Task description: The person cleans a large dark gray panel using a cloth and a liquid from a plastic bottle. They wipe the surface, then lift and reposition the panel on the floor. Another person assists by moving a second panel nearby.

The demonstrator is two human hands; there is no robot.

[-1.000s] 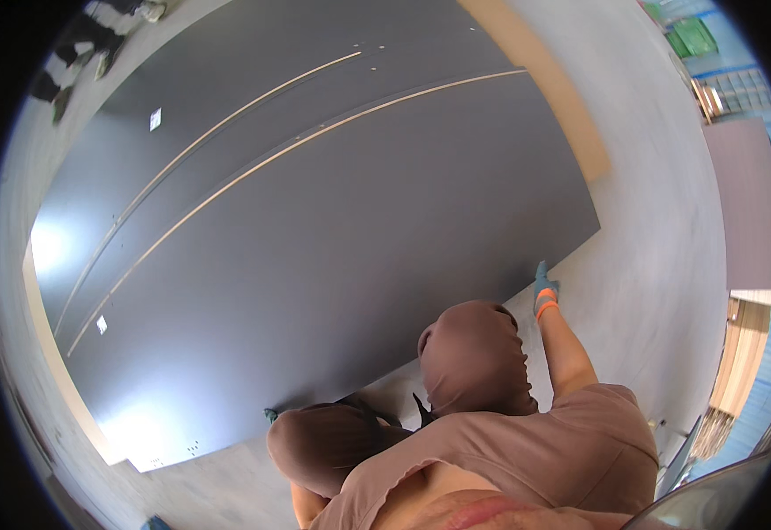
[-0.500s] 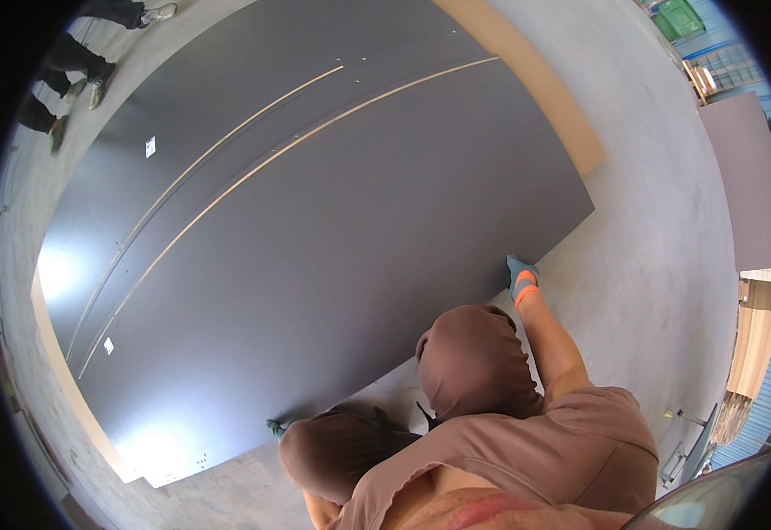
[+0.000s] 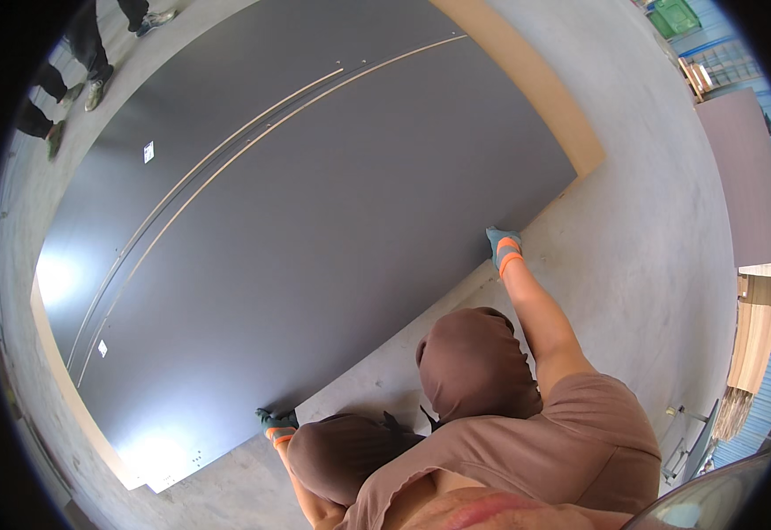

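A large dark grey panel (image 3: pixel 341 221) lies flat before me on top of other dark grey sheets (image 3: pixel 253 71). At its near right corner edge, my right hand (image 3: pixel 503 243) in a grey-green glove with an orange cuff grips the rim, fingers over the top. My left hand (image 3: pixel 275 422), gloved the same way, holds the near edge further left, close to my knee. The undersides of both hands are hidden. Pale strips of edge (image 3: pixel 315 104) run along the panel's far side, with a small white label (image 3: pixel 102 348) near its left end.
Tan board (image 3: pixel 527 79) shows beneath the stack at the right. Across the stack at upper left stand people, with dark trousers and shoes (image 3: pixel 94 93) in view. A brownish panel (image 3: pixel 740 177) and stacked boards (image 3: pixel 755 336) line the right wall. Concrete floor (image 3: pixel 641 221) surrounds the stack.
The top panel has slid away from me toward the far left, narrowing the gap at its far edge. Both hands moved with it, and more floor shows before my knees.
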